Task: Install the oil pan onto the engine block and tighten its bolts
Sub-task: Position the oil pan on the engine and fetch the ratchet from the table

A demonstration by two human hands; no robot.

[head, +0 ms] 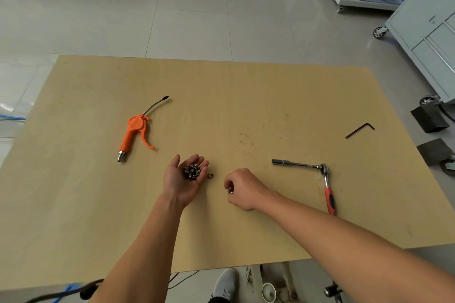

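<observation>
My left hand [181,181] lies palm up just above the wooden board [86,192], cupping a heap of several small bolts [191,171]. One loose bolt [210,175] rests on the board just right of that hand. My right hand [242,188] is knuckles up beside it, fingers curled, pinching a single bolt [230,190] at its fingertips. A ratchet wrench [317,177] with a socket extension and red handle lies to the right. No oil pan or engine block is in view.
An orange air blow gun [135,130] lies on the board's left part. A black hex key [360,130] sits near the right edge. Grey wheeled cabinets [428,39] stand on the floor at the far right. My shoe [225,284] shows below the board's near edge.
</observation>
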